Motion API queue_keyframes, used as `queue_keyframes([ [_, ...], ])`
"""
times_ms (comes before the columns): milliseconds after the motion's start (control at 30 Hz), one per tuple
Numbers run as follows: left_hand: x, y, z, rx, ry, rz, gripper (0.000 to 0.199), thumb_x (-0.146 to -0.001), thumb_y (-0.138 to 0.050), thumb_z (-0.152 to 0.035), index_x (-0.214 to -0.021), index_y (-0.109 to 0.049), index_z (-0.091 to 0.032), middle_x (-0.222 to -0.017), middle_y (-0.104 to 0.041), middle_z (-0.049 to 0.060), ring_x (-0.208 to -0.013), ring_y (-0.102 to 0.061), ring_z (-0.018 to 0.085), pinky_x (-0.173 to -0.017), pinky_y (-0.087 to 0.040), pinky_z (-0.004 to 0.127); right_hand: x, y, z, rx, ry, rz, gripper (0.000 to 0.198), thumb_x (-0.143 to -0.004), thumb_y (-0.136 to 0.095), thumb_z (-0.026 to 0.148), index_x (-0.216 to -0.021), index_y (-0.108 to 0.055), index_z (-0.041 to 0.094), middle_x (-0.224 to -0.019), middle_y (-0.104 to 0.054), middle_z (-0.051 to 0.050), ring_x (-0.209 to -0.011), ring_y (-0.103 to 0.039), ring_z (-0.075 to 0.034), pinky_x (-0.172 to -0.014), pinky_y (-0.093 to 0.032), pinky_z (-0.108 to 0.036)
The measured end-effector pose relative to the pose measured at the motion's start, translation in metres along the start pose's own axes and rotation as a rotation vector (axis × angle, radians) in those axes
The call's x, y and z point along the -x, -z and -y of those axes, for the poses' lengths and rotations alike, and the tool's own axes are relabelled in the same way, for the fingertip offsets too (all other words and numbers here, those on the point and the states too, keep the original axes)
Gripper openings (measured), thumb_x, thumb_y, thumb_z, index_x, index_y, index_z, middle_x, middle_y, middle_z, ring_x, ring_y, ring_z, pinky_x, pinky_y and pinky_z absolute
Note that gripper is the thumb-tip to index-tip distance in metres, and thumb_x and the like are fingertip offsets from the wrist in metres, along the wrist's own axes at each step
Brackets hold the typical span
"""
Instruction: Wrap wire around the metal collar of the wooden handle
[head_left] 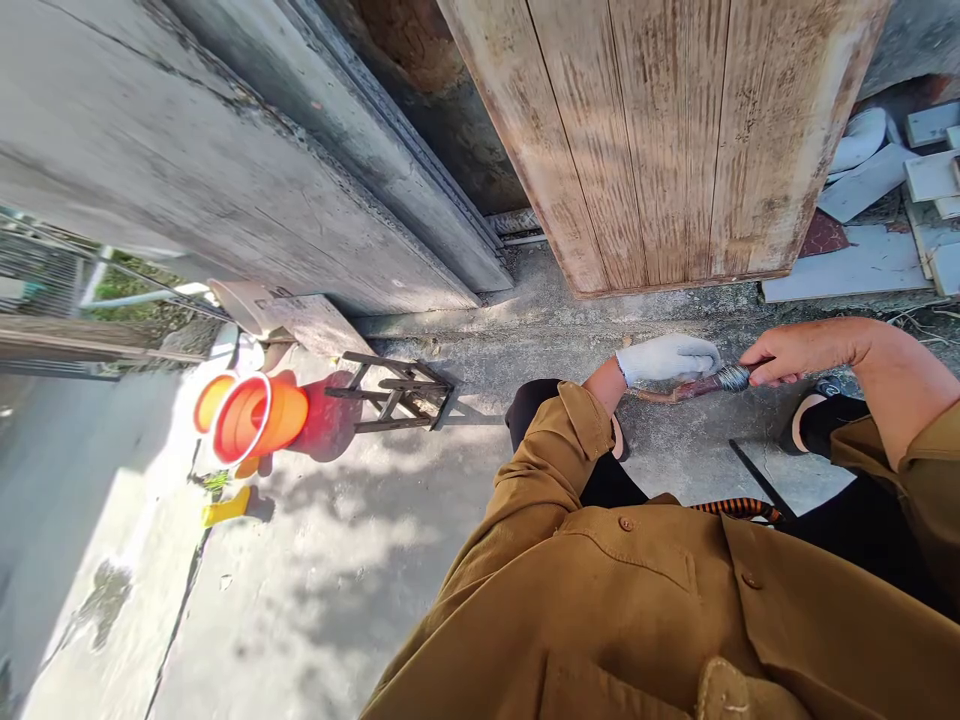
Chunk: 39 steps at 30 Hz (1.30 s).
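Wire-bound stick (688,391), reddish brown w/ a coil of wire (732,378) near its R end, is between the two hands, low over the concrete ground (480,345). R hand (810,350), bare, has thumb & fingers closed round the stick's end, just R of the coil. L hand (667,358), in a white knit glove, lies along the far side of the stick; its fingers are bent, tips just beside the coil; can't tell if they grip stick or wire, or only rest there. Stick's thin, paler end runs out L, below the glove.

Nearer the body than the fingers: a dark flat bar (757,475) & an orange-and-black striped thing (739,508), partly behind the brown jacket (637,610). Beyond the fingers, a worn wooden panel (667,150) stands by the wall base. R of it, past the R hand's fingers, white boards (855,265) in a pile. Well L of the fingers: small dark wooden stool (401,390), then orange bucket (281,415) & yellow item (225,508), in sun.
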<state>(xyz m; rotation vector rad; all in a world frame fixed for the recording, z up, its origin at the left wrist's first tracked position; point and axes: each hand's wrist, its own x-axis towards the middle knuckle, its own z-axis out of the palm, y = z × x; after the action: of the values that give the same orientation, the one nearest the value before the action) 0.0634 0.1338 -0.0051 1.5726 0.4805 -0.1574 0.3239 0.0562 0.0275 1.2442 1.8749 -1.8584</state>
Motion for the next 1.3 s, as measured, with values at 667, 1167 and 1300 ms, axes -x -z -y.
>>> queue_keyframes([
  [667, 0.003, -0.009, -0.018, -0.174, -0.061, -0.044, 0.028, -0.107, -0.059, -0.038, -0.103, -0.075, -0.014, -0.106, -0.077, 0.006, -0.099, -0.066, 0.016, -0.102, -0.052, 0.029, -0.021, 0.017, -0.024, 0.362, -0.556, -0.672, 0.034, -0.109, -0.057, 0.050, -0.100, -0.073, 0.023, -0.113, -0.081, -0.021, -0.104, -0.075, -0.036, -0.079, -0.051, -0.040],
  [1167, 0.000, 0.009, -0.014, -0.117, 0.016, -0.297, 0.023, -0.107, -0.062, -0.033, -0.104, -0.073, -0.013, -0.091, -0.072, 0.003, -0.086, -0.062, 0.014, -0.087, -0.053, 0.027, 0.010, 0.013, -0.012, -0.100, 0.002, -0.347, 0.062, -0.086, -0.075, 0.084, -0.091, -0.071, 0.022, -0.078, -0.066, -0.004, -0.074, -0.056, -0.020, -0.073, -0.043, -0.036],
  [1300, -0.013, -0.010, 0.003, 0.065, -0.003, -0.207, 0.029, -0.113, -0.053, -0.038, -0.100, -0.068, -0.016, -0.077, -0.057, -0.003, -0.064, -0.047, 0.009, -0.066, -0.043, 0.023, 0.013, 0.012, -0.004, -0.407, 0.134, -0.716, 0.062, -0.086, -0.079, 0.083, -0.084, -0.063, 0.022, -0.078, -0.061, -0.004, -0.073, -0.049, -0.017, -0.070, -0.040, -0.034],
])
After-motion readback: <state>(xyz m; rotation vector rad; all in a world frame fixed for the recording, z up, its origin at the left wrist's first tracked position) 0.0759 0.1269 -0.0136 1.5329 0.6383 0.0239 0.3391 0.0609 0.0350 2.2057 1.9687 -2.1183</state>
